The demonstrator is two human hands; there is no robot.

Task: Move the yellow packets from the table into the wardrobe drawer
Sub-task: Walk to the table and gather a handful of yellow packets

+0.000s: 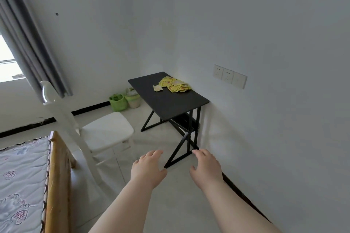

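Several yellow packets (175, 84) lie in a loose pile at the far right of a small black table (170, 104) that stands against the white wall. One packet (157, 88) lies a little apart, to the left of the pile. My left hand (148, 167) and my right hand (206, 166) reach forward at low height, well short of the table, both with fingers apart and holding nothing. No wardrobe or drawer is in view.
A white chair (106, 130) stands left of the table, close to my left hand. A bed with a wooden frame (56, 176) fills the lower left. A green basket (118, 102) and a pale bin (133, 98) sit on the floor behind the table. Wall sockets (229, 75) are on the right wall.
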